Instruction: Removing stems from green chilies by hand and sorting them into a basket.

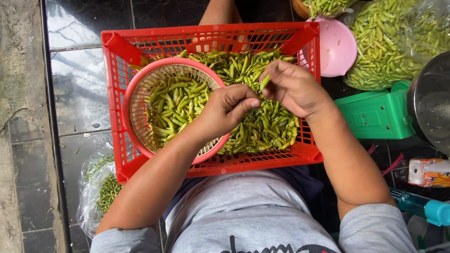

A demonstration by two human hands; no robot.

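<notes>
A red plastic crate sits in front of me, holding a heap of green chilies. Inside it, at the left, rests a round pink basket with more green chilies. My right hand pinches a single green chili over the heap. My left hand is just left of it, over the basket's edge, fingers curled with thumb and fingertips close to that chili's lower end.
A pink bowl and a clear bag of green chilies lie at the upper right. A green scale with a metal pan stands right. A plastic bag of stems lies on the dark tiles at lower left.
</notes>
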